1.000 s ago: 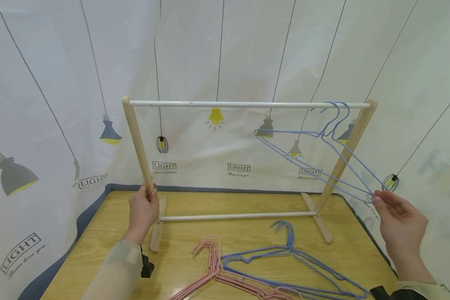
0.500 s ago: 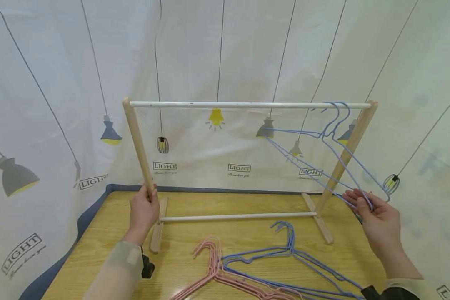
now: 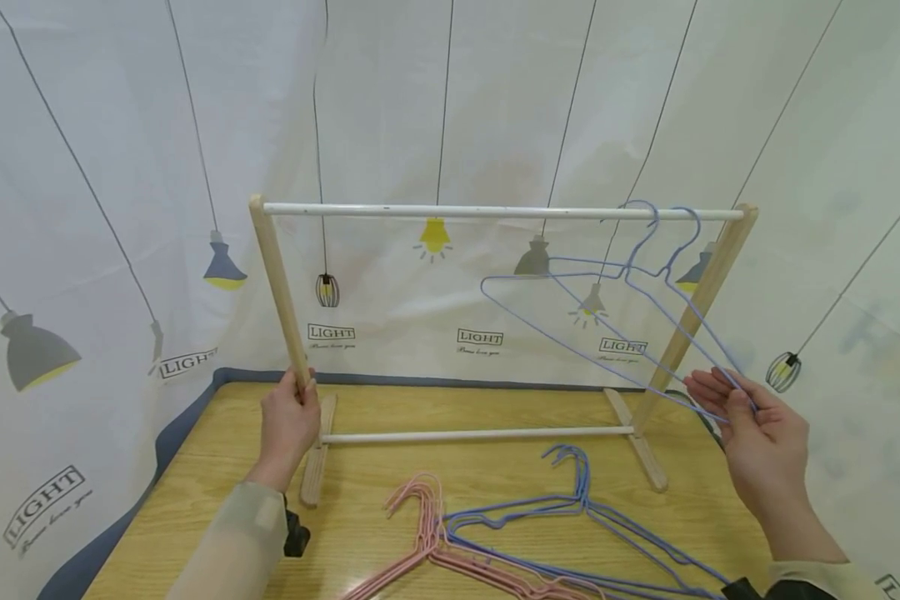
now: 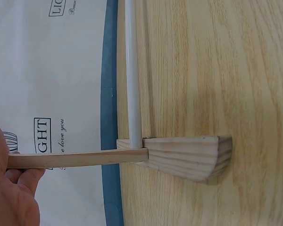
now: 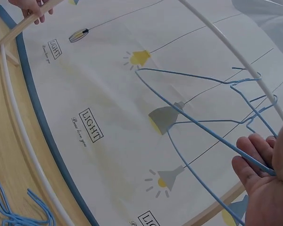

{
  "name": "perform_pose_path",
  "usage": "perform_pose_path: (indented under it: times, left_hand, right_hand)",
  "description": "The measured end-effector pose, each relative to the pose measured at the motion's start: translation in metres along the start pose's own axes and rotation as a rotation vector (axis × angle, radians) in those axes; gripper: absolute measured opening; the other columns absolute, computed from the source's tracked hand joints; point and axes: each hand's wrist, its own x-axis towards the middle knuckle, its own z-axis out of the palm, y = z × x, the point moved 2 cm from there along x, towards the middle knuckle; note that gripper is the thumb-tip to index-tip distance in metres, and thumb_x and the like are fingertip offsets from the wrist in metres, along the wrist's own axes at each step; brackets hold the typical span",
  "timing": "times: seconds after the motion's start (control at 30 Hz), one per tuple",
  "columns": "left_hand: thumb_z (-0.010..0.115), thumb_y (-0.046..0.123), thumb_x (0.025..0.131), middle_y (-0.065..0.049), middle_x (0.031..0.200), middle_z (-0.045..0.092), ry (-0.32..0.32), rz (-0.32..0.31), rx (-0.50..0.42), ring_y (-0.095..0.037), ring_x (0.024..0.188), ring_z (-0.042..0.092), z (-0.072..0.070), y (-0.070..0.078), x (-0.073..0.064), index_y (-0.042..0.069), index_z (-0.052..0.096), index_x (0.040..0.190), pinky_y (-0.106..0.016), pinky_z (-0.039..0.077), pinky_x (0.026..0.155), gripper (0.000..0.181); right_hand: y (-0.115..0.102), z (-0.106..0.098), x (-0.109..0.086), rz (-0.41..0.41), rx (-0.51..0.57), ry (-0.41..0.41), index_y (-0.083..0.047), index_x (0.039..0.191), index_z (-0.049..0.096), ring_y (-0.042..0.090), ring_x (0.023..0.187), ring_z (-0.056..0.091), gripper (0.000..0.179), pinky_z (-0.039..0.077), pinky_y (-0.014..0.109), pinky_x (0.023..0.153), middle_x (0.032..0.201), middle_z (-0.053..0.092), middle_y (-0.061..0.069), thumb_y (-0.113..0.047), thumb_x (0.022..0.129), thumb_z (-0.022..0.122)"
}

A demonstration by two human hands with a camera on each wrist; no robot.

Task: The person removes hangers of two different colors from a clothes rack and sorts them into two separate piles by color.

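A small rack with wooden posts (image 3: 276,283) and a white top rail (image 3: 435,212) stands on the table. My left hand (image 3: 288,425) grips its left post low down, and the left wrist view shows fingers round the wood. Two blue hangers hang by their hooks near the rail's right end. My right hand (image 3: 757,442) holds the nearer blue hanger (image 5: 217,137) at its right corner, thumb over the wire, other fingers stretched out behind. The other blue hanger (image 3: 699,229) hangs nearer the right post; its right corner is partly hidden behind the hand.
Several pink hangers (image 3: 425,525) lie in a stack at the table's front. To their right lie more blue hangers (image 3: 585,492), partly overlapped. A white lower bar (image 3: 472,435) joins the rack's feet. Behind the table (image 3: 217,467) hangs a lamp-printed cloth.
My right hand shifted left and took a new hold on the hanger's corner. The nearer blue hanger slid left along the rail, apart from the other. The left hand stayed put.
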Motion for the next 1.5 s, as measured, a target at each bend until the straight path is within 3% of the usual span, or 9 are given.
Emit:
perform_pose_path:
  times: [0.27,0.33,0.4,0.57,0.8,1.07,1.17,1.5]
  left_hand:
    - [0.058,0.008,0.108,-0.028,0.112,0.074,0.014,0.015,0.010,-0.036,0.083,0.070,0.001,-0.001,0.001,0.000,0.066,0.134,-0.045,0.057,0.065,0.028]
    - [0.058,0.008,0.108,-0.027,0.111,0.074,0.014,0.015,0.012,-0.035,0.082,0.069,0.001,-0.001,0.001,0.000,0.066,0.134,-0.044,0.057,0.064,0.028]
    - [0.058,0.008,0.108,-0.027,0.110,0.074,0.013,0.013,0.012,-0.034,0.081,0.068,0.001,-0.001,0.001,0.000,0.066,0.134,-0.044,0.056,0.063,0.028]
    - [0.056,0.009,0.109,-0.028,0.112,0.073,0.005,0.007,0.014,-0.034,0.083,0.068,0.001,-0.001,0.000,0.000,0.065,0.136,-0.044,0.056,0.064,0.029]
    - [0.054,0.009,0.110,-0.029,0.119,0.072,-0.010,-0.014,0.012,-0.036,0.090,0.071,-0.001,0.001,-0.001,0.000,0.064,0.138,-0.046,0.059,0.069,0.031]
    - [0.055,0.010,0.110,-0.029,0.117,0.072,-0.013,-0.009,0.013,-0.036,0.087,0.070,-0.002,0.000,-0.002,0.001,0.064,0.138,-0.044,0.056,0.066,0.031]
    - [0.055,0.009,0.109,-0.029,0.117,0.072,-0.011,-0.002,0.016,-0.036,0.088,0.071,-0.002,-0.001,-0.002,0.000,0.064,0.138,-0.043,0.057,0.066,0.031]
    - [0.056,0.009,0.109,-0.028,0.111,0.074,0.012,0.031,0.016,-0.036,0.083,0.071,-0.001,-0.001,-0.001,0.001,0.066,0.134,-0.046,0.057,0.064,0.028]
  right_hand:
    - [-0.020,0.013,0.005,-0.001,0.053,0.187,0.015,0.133,0.060,0.022,0.099,0.077,0.038,0.056,0.024,0.089,0.114,0.076,0.018,-0.012,0.108,0.053]
    - [-0.025,0.015,0.006,-0.004,0.059,0.205,0.017,0.133,0.059,0.023,0.098,0.077,0.039,0.055,0.026,0.089,0.114,0.076,0.019,-0.012,0.108,0.052]
    - [-0.029,0.017,0.006,-0.012,0.116,0.217,0.020,0.132,0.057,0.026,0.097,0.078,0.039,0.054,0.036,0.092,0.113,0.074,0.023,-0.010,0.107,0.053]
    - [-0.036,0.017,-0.001,-0.034,0.254,0.208,0.023,0.128,0.057,0.034,0.096,0.077,0.035,0.054,0.043,0.089,0.109,0.073,0.030,-0.002,0.105,0.056]
    - [-0.044,0.010,-0.015,-0.056,0.385,0.113,0.025,0.135,0.053,0.038,0.101,0.076,0.037,0.053,0.044,0.090,0.111,0.072,0.032,0.003,0.105,0.053]
    - [-0.046,-0.004,-0.030,-0.082,0.436,-0.018,0.028,0.140,0.044,0.040,0.106,0.073,0.038,0.053,0.045,0.093,0.116,0.071,0.034,0.008,0.108,0.040]
    - [-0.040,-0.013,-0.038,-0.056,0.427,-0.097,0.025,0.143,0.044,0.039,0.111,0.072,0.038,0.051,0.044,0.096,0.122,0.070,0.032,0.008,0.110,0.035]
    - [0.004,-0.034,-0.075,0.158,0.465,-0.330,0.010,0.145,0.054,0.034,0.123,0.067,0.045,0.048,0.038,0.104,0.134,0.067,0.025,0.003,0.114,0.023]
